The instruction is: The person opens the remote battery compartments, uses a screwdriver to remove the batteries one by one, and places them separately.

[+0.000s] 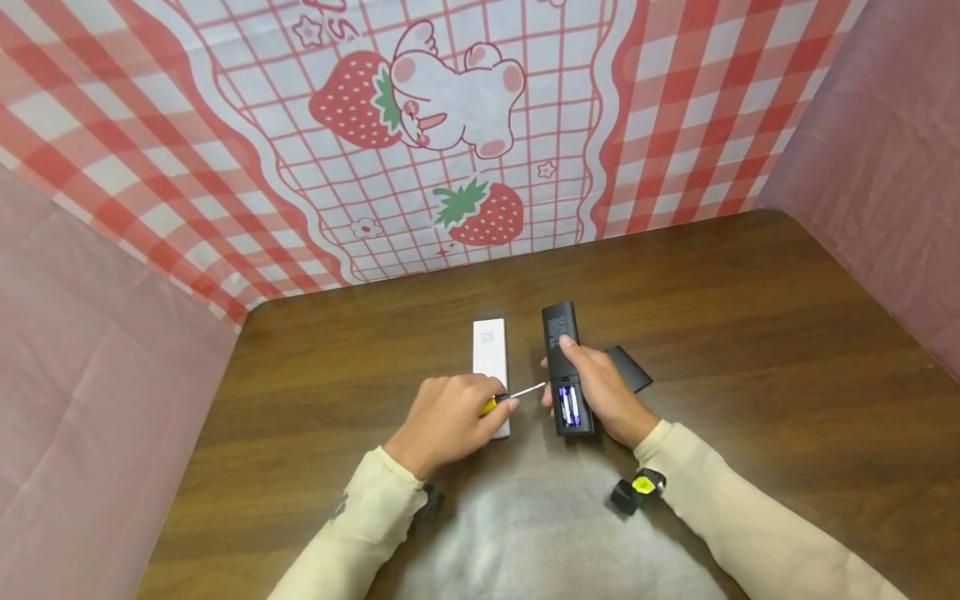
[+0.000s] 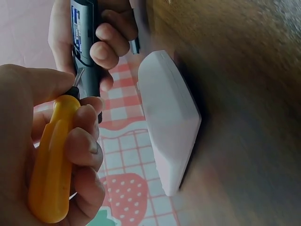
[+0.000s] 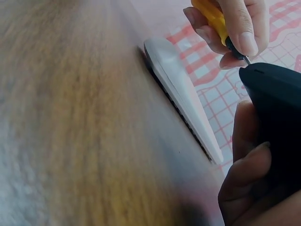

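My left hand [image 1: 453,417] grips a screwdriver [image 2: 52,165] by its yellow handle, with the thin metal shaft pointing toward the right hand. The right hand [image 1: 606,392] holds a black remote control [image 1: 558,346], thumb on its back and fingers around the far side. Its battery compartment is uncovered and shows two batteries [image 1: 570,406] with blue and white wraps. In the head view the screwdriver's tip is close to the remote's left edge; whether they touch I cannot tell. A white oblong case [image 1: 490,346] lies on the table, partly behind the left hand.
A flat black piece [image 1: 630,369] lies on the wooden table [image 1: 750,333] just right of the right hand. Behind the table hangs a red-and-white checked cloth [image 1: 675,125] with strawberries. Pink cloth [image 1: 885,142] stands at both sides. Each wrist carries a small black camera mount.
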`<state>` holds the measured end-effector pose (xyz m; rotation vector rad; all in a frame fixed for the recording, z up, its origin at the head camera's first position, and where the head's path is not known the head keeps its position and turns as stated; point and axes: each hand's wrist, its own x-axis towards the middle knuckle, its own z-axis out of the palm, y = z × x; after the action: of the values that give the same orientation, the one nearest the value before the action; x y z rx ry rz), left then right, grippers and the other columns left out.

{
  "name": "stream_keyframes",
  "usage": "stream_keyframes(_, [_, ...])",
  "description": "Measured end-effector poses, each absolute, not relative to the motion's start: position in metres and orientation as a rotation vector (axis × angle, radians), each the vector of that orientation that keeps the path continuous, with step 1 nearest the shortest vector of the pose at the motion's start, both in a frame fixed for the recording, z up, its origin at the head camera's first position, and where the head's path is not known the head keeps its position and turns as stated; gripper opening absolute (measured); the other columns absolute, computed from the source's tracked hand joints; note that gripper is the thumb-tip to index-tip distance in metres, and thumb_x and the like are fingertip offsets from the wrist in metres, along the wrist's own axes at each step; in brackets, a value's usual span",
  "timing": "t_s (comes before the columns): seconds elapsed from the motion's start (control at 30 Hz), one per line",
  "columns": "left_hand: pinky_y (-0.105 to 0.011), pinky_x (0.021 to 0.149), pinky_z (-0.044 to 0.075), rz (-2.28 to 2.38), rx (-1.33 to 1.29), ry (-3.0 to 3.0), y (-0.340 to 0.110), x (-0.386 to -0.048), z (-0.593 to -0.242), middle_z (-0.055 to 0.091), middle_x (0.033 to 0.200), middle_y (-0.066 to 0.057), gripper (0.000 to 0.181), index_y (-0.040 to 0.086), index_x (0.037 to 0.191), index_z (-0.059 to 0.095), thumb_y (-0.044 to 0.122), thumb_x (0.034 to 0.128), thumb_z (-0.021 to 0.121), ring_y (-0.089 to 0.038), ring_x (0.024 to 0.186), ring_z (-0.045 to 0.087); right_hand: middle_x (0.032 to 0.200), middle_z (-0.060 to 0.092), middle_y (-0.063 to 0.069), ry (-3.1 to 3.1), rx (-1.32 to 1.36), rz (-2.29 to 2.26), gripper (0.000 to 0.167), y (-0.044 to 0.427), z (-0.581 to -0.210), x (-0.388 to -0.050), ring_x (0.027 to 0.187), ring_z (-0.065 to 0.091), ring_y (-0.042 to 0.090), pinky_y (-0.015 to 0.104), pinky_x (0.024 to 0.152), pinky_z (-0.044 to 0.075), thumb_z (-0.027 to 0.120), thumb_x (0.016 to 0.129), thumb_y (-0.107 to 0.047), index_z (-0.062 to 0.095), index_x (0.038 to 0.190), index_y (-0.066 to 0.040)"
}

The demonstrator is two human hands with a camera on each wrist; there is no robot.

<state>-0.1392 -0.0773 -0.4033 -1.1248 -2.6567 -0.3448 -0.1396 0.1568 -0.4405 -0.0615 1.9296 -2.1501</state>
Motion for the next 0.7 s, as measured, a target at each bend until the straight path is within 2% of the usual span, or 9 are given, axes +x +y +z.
stream_keyframes(0.23, [-0.023, 0.042, 0.031, -0.318, -1.159, -2.656, -0.0746, -0.1385, -0.4018, 0.043, 0.058, 0.012, 0.033, 0.023, 0.07, 0.054, 0.041, 0.0971, 0.062, -0.004, 0.047, 0.039, 0.078, 0.066, 0.018, 1.854, -0.003, -2.169, 0.071, 0.1578, -0.4393, -0.1396, 0.066, 0.066, 0.023, 0.039, 0.063, 0.056, 0.033, 0.107, -0.052, 0.049, 0.13, 0.013])
stream_keyframes(0.37, [-0.023, 0.043, 0.031, -0.328, -1.192, -2.634, -0.0748, -0.1383, -0.4019, 0.045, 0.061, 0.013, 0.029, 0.022, 0.074, 0.06, 0.039, 0.0974, 0.062, -0.003, 0.048, 0.04, 0.081, 0.065, 0.017, 1.826, 0.024, -2.19, 0.071, 0.157, -0.4396, -0.1399, 0.066, 0.066, 0.022, 0.039, 0.064, 0.057, 0.033, 0.107, -0.052, 0.049, 0.13, 0.013])
stream_keyframes(0.53, [-0.024, 0.044, 0.036, -0.333, -1.254, -2.566, -0.0735, -0.1363, -0.4037, 0.056, 0.07, 0.013, 0.021, 0.022, 0.087, 0.072, 0.037, 0.098, 0.062, -0.002, 0.051, 0.045, 0.08, 0.063, 0.018, 1.798, 0.041, -2.212, 0.07, 0.1569, -0.4401, -0.1404, 0.066, 0.065, 0.022, 0.038, 0.063, 0.057, 0.034, 0.106, -0.052, 0.048, 0.13, 0.012])
stream_keyframes(0.7, [-0.026, 0.046, 0.04, -0.341, -1.301, -2.531, -0.0702, -0.1339, -0.4046, 0.062, 0.076, 0.011, 0.023, 0.023, 0.098, 0.077, 0.039, 0.0989, 0.061, -0.002, 0.054, 0.049, 0.076, 0.065, 0.017, 1.821, 0.021, -2.204, 0.07, 0.1575, -0.4413, -0.1404, 0.064, 0.064, 0.02, 0.035, 0.058, 0.055, 0.033, 0.106, -0.053, 0.049, 0.129, 0.012])
